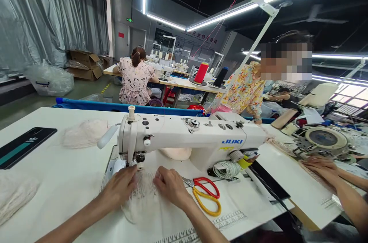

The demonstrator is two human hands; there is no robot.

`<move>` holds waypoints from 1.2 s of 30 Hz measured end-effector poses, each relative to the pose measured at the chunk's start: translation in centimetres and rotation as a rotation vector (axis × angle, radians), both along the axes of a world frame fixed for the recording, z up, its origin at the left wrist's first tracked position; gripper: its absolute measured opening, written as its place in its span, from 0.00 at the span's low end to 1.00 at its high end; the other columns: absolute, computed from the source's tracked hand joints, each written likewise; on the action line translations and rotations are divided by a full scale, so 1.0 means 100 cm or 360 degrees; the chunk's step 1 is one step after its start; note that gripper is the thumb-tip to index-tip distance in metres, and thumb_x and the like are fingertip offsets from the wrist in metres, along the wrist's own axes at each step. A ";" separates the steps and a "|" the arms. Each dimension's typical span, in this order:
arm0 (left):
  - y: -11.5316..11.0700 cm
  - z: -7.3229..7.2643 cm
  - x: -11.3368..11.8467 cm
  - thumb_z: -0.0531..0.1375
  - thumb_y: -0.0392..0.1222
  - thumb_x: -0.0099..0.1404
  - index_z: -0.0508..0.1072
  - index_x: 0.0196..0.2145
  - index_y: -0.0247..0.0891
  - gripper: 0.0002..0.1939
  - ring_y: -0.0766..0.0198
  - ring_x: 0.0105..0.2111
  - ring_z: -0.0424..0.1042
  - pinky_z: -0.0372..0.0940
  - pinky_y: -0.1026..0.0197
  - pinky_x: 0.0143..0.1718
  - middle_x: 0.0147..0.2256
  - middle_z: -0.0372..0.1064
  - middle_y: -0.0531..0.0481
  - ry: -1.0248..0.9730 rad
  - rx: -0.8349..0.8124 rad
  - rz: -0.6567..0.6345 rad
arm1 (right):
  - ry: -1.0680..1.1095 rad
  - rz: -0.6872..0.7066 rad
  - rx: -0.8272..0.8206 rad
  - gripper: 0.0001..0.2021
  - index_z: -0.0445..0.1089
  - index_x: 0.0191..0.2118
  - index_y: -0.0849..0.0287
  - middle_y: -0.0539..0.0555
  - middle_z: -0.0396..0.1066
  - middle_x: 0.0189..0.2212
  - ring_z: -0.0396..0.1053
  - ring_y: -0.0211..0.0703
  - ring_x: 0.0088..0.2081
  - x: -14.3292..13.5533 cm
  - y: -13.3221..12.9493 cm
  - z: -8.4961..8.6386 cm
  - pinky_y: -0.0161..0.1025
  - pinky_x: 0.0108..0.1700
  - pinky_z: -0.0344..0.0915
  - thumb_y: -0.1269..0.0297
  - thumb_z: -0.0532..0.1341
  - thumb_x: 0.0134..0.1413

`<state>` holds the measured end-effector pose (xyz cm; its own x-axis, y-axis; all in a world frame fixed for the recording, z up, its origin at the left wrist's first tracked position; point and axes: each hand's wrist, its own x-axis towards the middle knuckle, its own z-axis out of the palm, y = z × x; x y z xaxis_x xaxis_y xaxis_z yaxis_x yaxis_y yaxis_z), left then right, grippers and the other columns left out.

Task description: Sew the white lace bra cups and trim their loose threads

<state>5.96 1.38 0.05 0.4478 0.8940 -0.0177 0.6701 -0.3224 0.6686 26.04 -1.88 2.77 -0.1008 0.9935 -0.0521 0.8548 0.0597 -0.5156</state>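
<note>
Close by, both hands' grips pinching lace fabric under sewing machine, scissors alongside.

White sewing machine; red, yellow scissors; cream lace.

The lace piece lies on my counter before the sewing machine; scissors lie to its right, a phone far left.
</note>
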 end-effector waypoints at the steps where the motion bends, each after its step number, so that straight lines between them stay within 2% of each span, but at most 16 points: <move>1: 0.000 -0.005 -0.002 0.49 0.35 0.56 0.67 0.33 0.39 0.10 0.54 0.36 0.71 0.65 0.56 0.39 0.31 0.69 0.47 0.0029 0.0040 -0.0023 | -0.0073 -0.0003 0.0019 0.02 0.67 0.32 0.59 0.51 0.69 0.25 0.67 0.45 0.32 0.000 -0.001 -0.003 0.36 0.33 0.55 0.71 0.60 0.53; 4: -0.003 -0.014 -0.003 0.48 0.34 0.57 0.68 0.39 0.38 0.15 0.56 0.32 0.72 0.67 0.58 0.34 0.32 0.70 0.47 0.0103 0.0156 -0.0079 | -0.0263 -0.0023 0.0076 0.09 0.68 0.41 0.60 0.56 0.72 0.28 0.69 0.51 0.32 -0.001 -0.006 -0.009 0.42 0.35 0.59 0.73 0.60 0.52; 7: -0.007 -0.009 0.001 0.48 0.32 0.58 0.68 0.47 0.37 0.20 0.55 0.37 0.73 0.69 0.57 0.37 0.38 0.71 0.43 0.0151 0.0276 -0.0115 | -0.0400 -0.0003 0.0253 0.17 0.65 0.50 0.61 0.63 0.72 0.41 0.68 0.56 0.42 -0.008 -0.013 -0.012 0.51 0.44 0.59 0.78 0.56 0.54; 10: -0.019 0.005 -0.006 0.48 0.34 0.62 0.65 0.53 0.40 0.22 0.52 0.49 0.68 0.66 0.52 0.49 0.50 0.67 0.42 0.0173 0.0401 -0.0127 | -0.0445 0.0370 0.0741 0.18 0.64 0.52 0.57 0.60 0.67 0.51 0.65 0.54 0.48 -0.017 -0.026 -0.015 0.52 0.49 0.58 0.77 0.56 0.55; 12: -0.030 0.016 -0.025 0.45 0.37 0.67 0.64 0.54 0.44 0.19 0.52 0.51 0.66 0.64 0.50 0.51 0.53 0.65 0.44 0.0182 0.0513 -0.0087 | -0.0366 0.0674 0.0940 0.15 0.64 0.51 0.55 0.58 0.68 0.51 0.67 0.50 0.46 -0.016 -0.035 -0.017 0.48 0.48 0.61 0.71 0.57 0.57; 13: -0.036 0.021 -0.038 0.44 0.38 0.70 0.65 0.54 0.46 0.19 0.53 0.49 0.67 0.65 0.51 0.50 0.53 0.64 0.45 0.0192 0.0592 -0.0059 | -0.0303 0.0757 0.0959 0.15 0.64 0.51 0.55 0.57 0.68 0.50 0.67 0.49 0.46 -0.010 -0.040 -0.019 0.46 0.47 0.63 0.68 0.57 0.59; 15: -0.047 0.027 -0.072 0.43 0.37 0.71 0.66 0.53 0.48 0.19 0.56 0.47 0.68 0.67 0.55 0.45 0.51 0.66 0.46 0.0232 0.0826 -0.0026 | -0.0222 0.0739 0.1016 0.16 0.61 0.55 0.58 0.60 0.67 0.52 0.66 0.48 0.49 0.011 -0.050 -0.023 0.44 0.48 0.64 0.67 0.53 0.63; 16: -0.052 0.029 -0.089 0.44 0.36 0.71 0.67 0.53 0.50 0.20 0.57 0.47 0.69 0.68 0.58 0.43 0.52 0.66 0.48 0.0281 0.0903 -0.0045 | -0.0212 0.0611 0.1056 0.16 0.60 0.56 0.58 0.60 0.66 0.52 0.66 0.47 0.51 0.026 -0.054 -0.026 0.43 0.49 0.64 0.68 0.51 0.64; 19: -0.063 0.025 -0.130 0.51 0.41 0.69 0.71 0.51 0.54 0.16 0.58 0.44 0.72 0.70 0.65 0.39 0.49 0.70 0.50 0.0382 0.0962 -0.0099 | -0.0509 0.0204 0.1106 0.16 0.61 0.55 0.58 0.61 0.67 0.50 0.68 0.50 0.49 0.074 -0.064 -0.039 0.44 0.46 0.67 0.61 0.53 0.64; 21: -0.067 0.017 -0.142 0.56 0.45 0.67 0.71 0.50 0.56 0.15 0.56 0.44 0.72 0.70 0.66 0.37 0.48 0.72 0.52 0.0392 0.0905 -0.0121 | -0.0712 0.0151 0.1132 0.16 0.64 0.52 0.58 0.60 0.70 0.48 0.70 0.51 0.46 0.096 -0.066 -0.047 0.44 0.43 0.69 0.57 0.52 0.64; 24: -0.072 0.001 -0.140 0.58 0.47 0.66 0.70 0.52 0.57 0.16 0.55 0.44 0.72 0.69 0.65 0.39 0.47 0.72 0.52 0.0330 0.0771 -0.0103 | -0.0881 0.0092 0.1234 0.16 0.67 0.48 0.59 0.61 0.72 0.46 0.71 0.52 0.43 0.097 -0.062 -0.047 0.46 0.40 0.69 0.56 0.48 0.66; 27: -0.073 -0.014 -0.128 0.56 0.48 0.67 0.73 0.48 0.53 0.12 0.57 0.39 0.73 0.69 0.65 0.34 0.42 0.74 0.50 0.0234 0.0761 -0.0092 | -0.0814 0.0123 0.1261 0.15 0.67 0.48 0.60 0.62 0.71 0.47 0.71 0.53 0.44 0.061 -0.057 -0.034 0.48 0.42 0.68 0.60 0.48 0.66; 29: -0.070 -0.019 -0.119 0.53 0.49 0.69 0.75 0.44 0.50 0.12 0.56 0.38 0.72 0.68 0.63 0.32 0.42 0.73 0.48 0.0216 0.0847 -0.0058 | -0.0600 0.0346 0.1154 0.14 0.64 0.53 0.61 0.62 0.69 0.49 0.69 0.50 0.48 0.029 -0.053 -0.024 0.46 0.46 0.68 0.64 0.50 0.65; 32: -0.059 -0.014 -0.105 0.49 0.41 0.70 0.74 0.39 0.45 0.13 0.54 0.43 0.69 0.67 0.58 0.37 0.50 0.67 0.46 0.0231 0.0921 -0.0025 | -0.0443 0.0716 0.0888 0.16 0.63 0.55 0.59 0.61 0.67 0.53 0.67 0.50 0.51 -0.007 -0.044 -0.017 0.45 0.47 0.68 0.65 0.55 0.63; 34: -0.046 -0.005 -0.094 0.46 0.34 0.70 0.71 0.40 0.42 0.14 0.53 0.49 0.65 0.63 0.54 0.46 0.55 0.62 0.46 0.0201 0.0911 -0.0057 | -0.0498 0.0756 0.0840 0.15 0.65 0.53 0.59 0.60 0.68 0.53 0.66 0.52 0.50 -0.014 -0.035 -0.020 0.48 0.47 0.68 0.65 0.57 0.61; 36: -0.031 0.004 -0.084 0.43 0.29 0.69 0.67 0.47 0.40 0.17 0.53 0.54 0.60 0.58 0.52 0.51 0.55 0.62 0.44 0.0115 0.0930 -0.0126 | -0.0596 0.0670 0.0892 0.13 0.67 0.51 0.60 0.62 0.69 0.51 0.67 0.55 0.49 -0.011 -0.027 -0.024 0.50 0.45 0.68 0.66 0.57 0.61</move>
<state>-2.40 -1.76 0.47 0.5294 0.7286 0.4346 0.6661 -0.6743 0.3189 24.91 -4.56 0.41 -0.5486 0.7639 0.3398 0.8131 0.5821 0.0040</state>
